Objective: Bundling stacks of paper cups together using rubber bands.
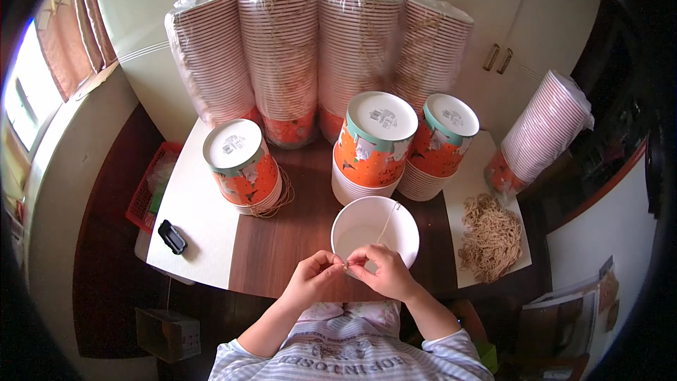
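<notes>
An open paper bucket (345, 229), white inside, stands near the table's front edge. From its far rim a thin tan string (386, 226) runs down across the inside toward my hands. My left hand (310, 279) is closed in a pinch at the bucket's near left rim. Close against it, my right hand (386, 275) pinches too, partly over the bucket's mouth. Between the fingertips a small bit of string shows; the fingers hide its exact shape.
Upside-down stacks of orange paper buckets (377, 159) stand behind, and another bucket stack (247, 176) to the left has loops of string beside it. Tall wrapped stacks (282, 56) line the back. A string heap (491, 236) lies right, a black tray (172, 237) left.
</notes>
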Tool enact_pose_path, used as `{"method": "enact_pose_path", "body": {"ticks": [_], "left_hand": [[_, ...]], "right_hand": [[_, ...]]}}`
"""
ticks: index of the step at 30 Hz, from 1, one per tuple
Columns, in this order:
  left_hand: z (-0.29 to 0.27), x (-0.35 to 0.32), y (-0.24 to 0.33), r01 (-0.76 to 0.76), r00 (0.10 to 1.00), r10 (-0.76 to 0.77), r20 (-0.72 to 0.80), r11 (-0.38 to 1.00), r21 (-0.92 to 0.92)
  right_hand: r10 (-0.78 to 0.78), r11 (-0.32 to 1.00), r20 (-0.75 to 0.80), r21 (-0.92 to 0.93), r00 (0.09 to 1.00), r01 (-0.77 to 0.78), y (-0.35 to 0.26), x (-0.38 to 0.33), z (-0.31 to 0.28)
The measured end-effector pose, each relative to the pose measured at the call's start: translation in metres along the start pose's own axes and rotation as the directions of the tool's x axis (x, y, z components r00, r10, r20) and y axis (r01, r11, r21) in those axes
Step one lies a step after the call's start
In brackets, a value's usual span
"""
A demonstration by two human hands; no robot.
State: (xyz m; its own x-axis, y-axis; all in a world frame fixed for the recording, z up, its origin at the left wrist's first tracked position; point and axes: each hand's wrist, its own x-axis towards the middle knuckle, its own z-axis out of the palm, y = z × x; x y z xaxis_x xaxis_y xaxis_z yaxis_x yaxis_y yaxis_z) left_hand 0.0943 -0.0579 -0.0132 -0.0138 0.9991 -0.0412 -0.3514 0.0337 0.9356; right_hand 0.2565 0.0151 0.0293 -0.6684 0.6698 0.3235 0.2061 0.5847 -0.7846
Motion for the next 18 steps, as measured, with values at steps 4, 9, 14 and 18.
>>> {"method": "enact_pose_path", "body": {"ticks": [4,9,14,18], "left_hand": [[-0.002,0.000,0.005,0.125,0.990,-0.114,0.081,0.979,-0.158],[-0.001,0.002,0.011,0.207,0.973,-0.184,0.139,0.963,-0.174],[0.002,0.003,0.018,0.260,0.961,-0.235,0.148,0.949,-0.179],[-0.005,0.003,0.017,0.366,0.928,-0.341,0.150,0.908,-0.204]], "right_hand": [[-0.101,0.994,-0.029,-0.039,0.994,0.100,0.003,0.000,-0.001],[-0.385,0.910,-0.041,-0.187,0.922,0.371,0.006,0.003,-0.003],[-0.418,0.896,-0.063,-0.192,0.906,0.400,0.009,0.002,-0.002],[-0.374,0.920,-0.116,-0.172,0.920,0.352,0.010,0.002,-0.001]]}}
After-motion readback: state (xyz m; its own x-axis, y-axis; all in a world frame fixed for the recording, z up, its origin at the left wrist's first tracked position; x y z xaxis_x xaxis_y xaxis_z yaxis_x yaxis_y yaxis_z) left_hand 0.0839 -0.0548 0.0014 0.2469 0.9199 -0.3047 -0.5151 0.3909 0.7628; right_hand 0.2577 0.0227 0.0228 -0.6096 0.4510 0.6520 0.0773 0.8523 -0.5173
